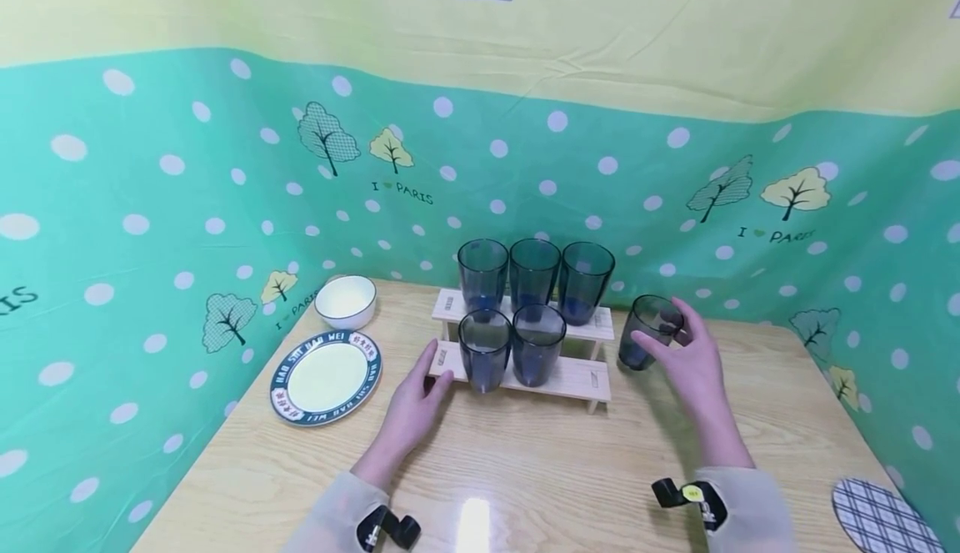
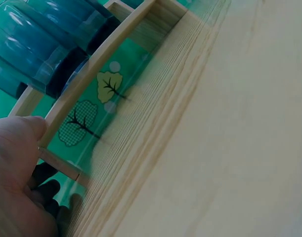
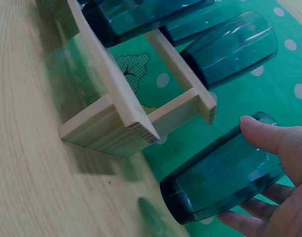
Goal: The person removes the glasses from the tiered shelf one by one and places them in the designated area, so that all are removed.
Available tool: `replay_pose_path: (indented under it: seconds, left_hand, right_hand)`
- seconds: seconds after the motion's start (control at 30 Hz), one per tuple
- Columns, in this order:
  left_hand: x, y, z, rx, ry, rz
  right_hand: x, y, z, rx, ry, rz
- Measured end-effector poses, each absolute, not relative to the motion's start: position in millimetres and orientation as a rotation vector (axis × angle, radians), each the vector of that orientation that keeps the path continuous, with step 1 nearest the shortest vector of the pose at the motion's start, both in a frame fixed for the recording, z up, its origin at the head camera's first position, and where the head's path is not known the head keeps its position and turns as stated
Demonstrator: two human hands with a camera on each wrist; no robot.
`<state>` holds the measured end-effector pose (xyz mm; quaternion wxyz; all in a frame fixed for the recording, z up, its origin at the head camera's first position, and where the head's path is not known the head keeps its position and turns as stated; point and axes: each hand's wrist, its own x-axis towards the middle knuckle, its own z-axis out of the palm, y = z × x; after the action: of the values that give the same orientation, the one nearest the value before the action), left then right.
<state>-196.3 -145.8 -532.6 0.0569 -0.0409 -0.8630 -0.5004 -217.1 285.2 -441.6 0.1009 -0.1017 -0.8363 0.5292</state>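
Observation:
My right hand (image 1: 692, 361) holds a dark tinted drinking glass (image 1: 637, 338) just right of the wooden rack. In the right wrist view the thumb lies along one side of this glass (image 3: 220, 173), fingers on the other. At the left end of the two-step wooden rack (image 1: 573, 378), my left hand (image 1: 414, 407) grips the lower step, thumb on its front edge in the left wrist view. On that lower step stand two more glasses (image 1: 485, 361), side by side and upright. Three similar glasses (image 1: 535, 273) line the upper step behind them.
Left of the rack, a white bowl (image 1: 347, 301) sits behind a blue-rimmed plate (image 1: 326, 378). A checked round piece (image 1: 885, 515) lies at the table's right front edge. Patterned green cloth (image 1: 495, 178) stands close behind the rack and along both sides.

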Motion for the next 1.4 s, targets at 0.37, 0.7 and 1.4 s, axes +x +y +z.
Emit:
replay_pose_path:
  seconds: [0.37, 0.7, 1.4]
  left_hand:
    - [-196, -147, -534, -0.114, -2.626, -1.530]
    - [-196, -146, -534, -0.120, -2.621, -1.516]
    - [-196, -146, -534, -0.114, -2.618, -1.513]
  right_hand:
    - [-223, 281, -453, -0.296, -2.469, 1.574]
    - [-228, 280, -461, -0.318, -2.482, 1.564]
    - [-231, 282, -466, -0.200, -2.526, 1.541]
